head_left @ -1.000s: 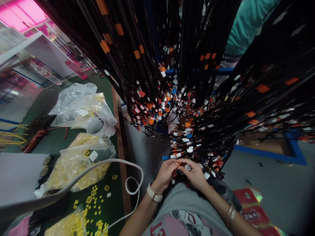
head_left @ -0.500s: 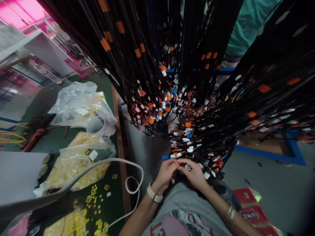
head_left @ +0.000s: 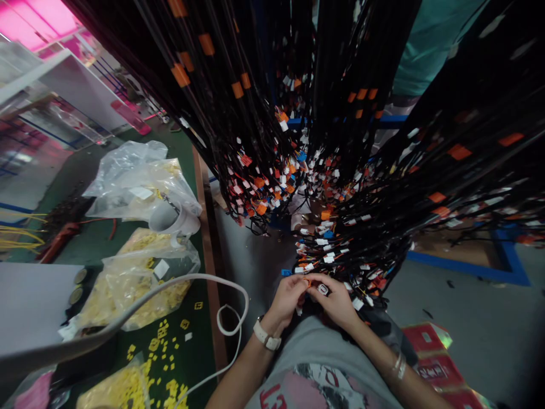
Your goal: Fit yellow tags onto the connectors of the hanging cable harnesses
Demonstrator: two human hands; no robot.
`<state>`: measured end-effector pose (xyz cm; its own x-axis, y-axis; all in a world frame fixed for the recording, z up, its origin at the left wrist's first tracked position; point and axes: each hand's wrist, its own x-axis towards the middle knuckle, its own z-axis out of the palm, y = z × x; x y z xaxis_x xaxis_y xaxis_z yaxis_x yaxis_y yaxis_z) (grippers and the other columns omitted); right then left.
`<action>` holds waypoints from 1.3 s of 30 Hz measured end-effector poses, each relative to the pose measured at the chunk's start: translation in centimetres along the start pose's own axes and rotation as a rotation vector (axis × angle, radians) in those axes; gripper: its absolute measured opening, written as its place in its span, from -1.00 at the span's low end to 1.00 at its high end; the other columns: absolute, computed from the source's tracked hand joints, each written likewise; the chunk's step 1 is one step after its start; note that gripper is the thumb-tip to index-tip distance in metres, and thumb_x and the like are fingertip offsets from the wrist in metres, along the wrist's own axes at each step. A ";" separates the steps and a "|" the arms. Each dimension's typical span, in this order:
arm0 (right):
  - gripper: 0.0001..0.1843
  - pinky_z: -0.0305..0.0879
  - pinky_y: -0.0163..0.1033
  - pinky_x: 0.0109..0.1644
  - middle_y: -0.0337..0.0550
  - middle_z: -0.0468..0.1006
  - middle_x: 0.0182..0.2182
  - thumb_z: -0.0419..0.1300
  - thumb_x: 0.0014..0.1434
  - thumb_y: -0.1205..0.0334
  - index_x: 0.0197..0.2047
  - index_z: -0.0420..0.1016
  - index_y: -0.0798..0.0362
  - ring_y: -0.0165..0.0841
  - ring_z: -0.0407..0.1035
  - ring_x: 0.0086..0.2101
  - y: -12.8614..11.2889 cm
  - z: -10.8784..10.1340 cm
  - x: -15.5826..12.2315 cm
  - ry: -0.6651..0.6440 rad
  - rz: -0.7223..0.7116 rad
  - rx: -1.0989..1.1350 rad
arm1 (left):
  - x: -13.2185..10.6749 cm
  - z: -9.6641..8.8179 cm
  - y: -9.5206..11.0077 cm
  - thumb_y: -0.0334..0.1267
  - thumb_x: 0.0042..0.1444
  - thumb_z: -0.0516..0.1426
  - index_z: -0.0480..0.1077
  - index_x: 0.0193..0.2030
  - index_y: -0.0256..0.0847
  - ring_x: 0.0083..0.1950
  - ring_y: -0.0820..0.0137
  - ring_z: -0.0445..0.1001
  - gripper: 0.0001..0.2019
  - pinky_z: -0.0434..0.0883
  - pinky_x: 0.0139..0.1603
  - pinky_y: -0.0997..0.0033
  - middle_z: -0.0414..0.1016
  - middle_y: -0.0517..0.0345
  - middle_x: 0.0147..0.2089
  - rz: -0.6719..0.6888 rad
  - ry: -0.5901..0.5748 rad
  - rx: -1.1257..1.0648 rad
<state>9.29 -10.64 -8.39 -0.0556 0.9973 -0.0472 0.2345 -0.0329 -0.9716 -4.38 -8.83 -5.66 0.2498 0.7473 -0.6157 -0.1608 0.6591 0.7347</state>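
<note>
My left hand (head_left: pixel 288 297), with a white watch on the wrist, and my right hand (head_left: pixel 336 299) meet low in the middle, just above my lap. Both pinch a small orange connector (head_left: pixel 307 282) at the end of black wires; a small white piece shows on my right fingers. The wires belong to hanging bundles of black cable harnesses (head_left: pixel 340 187) tagged with orange, white, red and blue connectors, which drop from above right in front of my hands.
A green table (head_left: pixel 102 244) on the left carries clear bags of yellow parts (head_left: pixel 128 284), loose yellow pieces, a white cable (head_left: pixel 230 301) and a white cup. A red box (head_left: pixel 434 358) lies on the grey floor at right. A person in teal stands behind the harnesses.
My hands have barely shifted; the fingers work slightly on the orange connector. Nothing else has moved.
</note>
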 end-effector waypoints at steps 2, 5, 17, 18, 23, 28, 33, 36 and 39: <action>-0.73 0.39 -0.11 0.00 -0.15 0.61 -0.19 0.17 0.07 0.34 -0.14 0.54 -0.05 -0.27 0.48 -0.17 0.0 0.0 0.0 -0.019 -0.009 -0.014 | 0.0 0.0 0.1 -0.12 -0.10 0.21 0.47 -0.34 -0.34 -0.61 0.64 0.03 -0.72 -0.02 -0.60 0.58 0.22 0.30 -0.59 0.000 0.001 -0.009; -0.65 0.35 -0.07 0.06 -0.14 0.58 -0.10 0.17 0.07 0.35 -0.06 0.50 -0.07 -0.25 0.44 -0.08 0.1 0.0 -0.1 -0.012 -0.032 -0.035 | 0.1 -0.1 0.1 -0.15 -0.08 0.19 0.45 -0.36 -0.33 -0.60 0.64 0.04 -0.75 -0.02 -0.60 0.59 0.20 0.31 -0.58 -0.013 0.010 -0.046; -0.52 0.35 -0.06 0.06 -0.06 0.50 -0.01 0.21 0.01 0.36 0.05 0.38 -0.02 -0.24 0.43 -0.07 0.6 -0.5 -0.5 -0.012 -0.024 -0.079 | 0.8 -1.5 0.0 -0.03 -0.06 0.21 0.41 -0.37 -0.35 -0.59 0.63 0.13 -0.66 0.11 -0.60 0.60 0.25 0.27 -0.55 -0.040 -0.002 -0.118; -0.52 0.36 -0.08 0.05 -0.06 0.50 -0.01 0.19 0.02 0.37 0.06 0.38 -0.02 -0.24 0.44 -0.08 0.6 -0.5 -0.5 -0.009 -0.025 -0.082 | 0.8 -1.6 0.0 0.00 -0.04 0.19 0.39 -0.41 -0.35 -0.59 0.63 0.14 -0.64 0.13 -0.60 0.60 0.26 0.27 -0.55 -0.038 0.001 -0.122; -0.54 0.37 -0.08 0.05 -0.07 0.51 -0.02 0.09 0.06 0.40 0.05 0.38 -0.03 -0.26 0.44 -0.07 0.9 -0.5 -0.6 0.003 -0.061 -0.066 | 0.9 -2.1 0.3 -0.01 -0.03 0.19 0.38 -0.20 -0.33 -0.60 0.61 0.16 -0.60 0.14 -0.61 0.60 0.27 0.30 -0.55 -0.015 0.020 -0.156; -0.69 0.37 -0.03 0.06 -0.08 0.56 -0.08 0.13 0.12 0.29 -0.06 0.49 -0.03 -0.23 0.45 -0.08 1.4 -0.4 -0.4 0.057 -0.036 -0.077 | 0.9 -2.5 0.4 -0.34 -0.11 0.19 0.29 -0.09 -0.25 -0.57 0.60 0.24 -0.63 0.17 -0.56 0.61 0.35 0.31 -0.49 0.077 0.164 -0.180; -0.71 0.35 -0.03 0.08 -0.09 0.57 -0.08 0.18 0.10 0.21 -0.07 0.51 -0.06 -0.20 0.44 -0.06 1.2 -0.5 -0.4 0.056 0.008 -0.086 | 0.9 -2.4 0.8 -0.40 -0.13 0.19 0.36 -0.28 -0.30 -0.44 0.58 0.38 -0.79 0.32 -0.36 0.57 0.45 0.18 -0.38 0.164 0.229 -0.240; -0.65 0.37 -0.07 0.05 -0.12 0.57 -0.08 0.17 0.12 0.20 0.01 0.42 -0.08 -0.23 0.46 -0.07 1.0 -0.5 -0.5 0.015 0.089 -0.015 | 0.7 -2.0 1.1 -0.38 -0.08 0.21 0.40 -0.33 -0.34 -0.38 0.53 0.45 -0.86 0.38 -0.28 0.54 0.49 0.11 -0.38 0.158 0.202 -0.256; -0.63 0.41 -0.11 0.00 -0.12 0.58 -0.10 0.17 0.12 0.21 0.02 0.29 -0.07 -0.26 0.47 -0.08 0.9 -0.3 -0.6 0.006 0.147 0.118 | 0.4 -1.7 1.3 -0.37 -0.04 0.23 0.42 -0.28 -0.35 -0.23 0.43 0.51 -0.83 0.42 -0.16 0.48 0.54 0.00 -0.26 0.133 0.146 -0.301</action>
<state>9.83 -11.22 -9.13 -0.0228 0.9816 -0.1898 0.1245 -0.1856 -0.9747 -6.12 -7.48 -5.44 0.0720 0.8178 -0.5710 -0.4619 0.5347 0.7076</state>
